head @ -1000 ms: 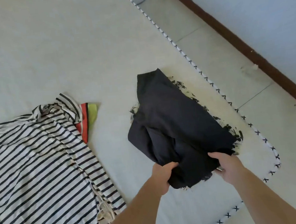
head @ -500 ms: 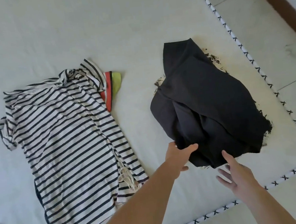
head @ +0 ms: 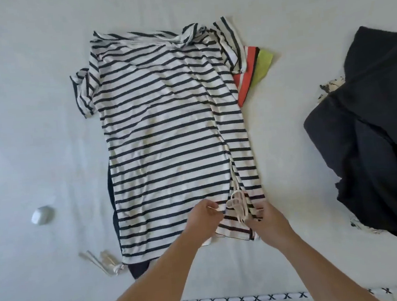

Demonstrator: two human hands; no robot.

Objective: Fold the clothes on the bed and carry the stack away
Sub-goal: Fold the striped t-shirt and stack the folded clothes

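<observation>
Striped tee (head: 166,129) flat at bed (head: 29,93) centre, dark garment (head: 371,138) at 3 o'clock. Left hand (head: 202,216) and right hand (head: 267,221) pinching hem near drawstring (head: 238,207) at 6 o'clock. Starting fold; probably needs tucking cord, then folding sides in.
</observation>
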